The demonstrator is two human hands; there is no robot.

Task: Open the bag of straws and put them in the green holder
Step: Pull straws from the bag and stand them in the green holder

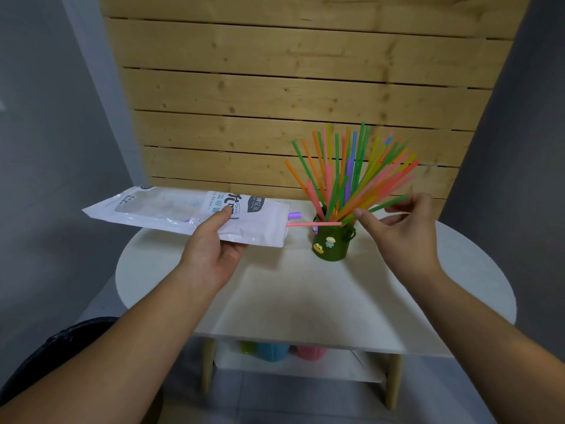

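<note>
- The bag (159, 206) is held level over the left side of the table (458, 270) by the left hand (211, 249), thumb on top and fingers curled beneath; it looks nearly empty, so a slack grip or a dip of its mouth could spill what remains
- 2 pieces stick out of the bag's open right end: a purple stub (295, 215) and a pink straw (315, 224) whose tip reaches over the holder's rim; a sideways swing of the bag could jab it into the holder or drop it short
- The green holder (333, 246) stands on the table, small and probably light; its fanned straws (351, 172) lean mostly rightward, which could tip it
- The right hand (400, 228) has its fingers spread and grips nothing, fingertips at the lowest leaning straws; a careless nudge could flick some out
</note>
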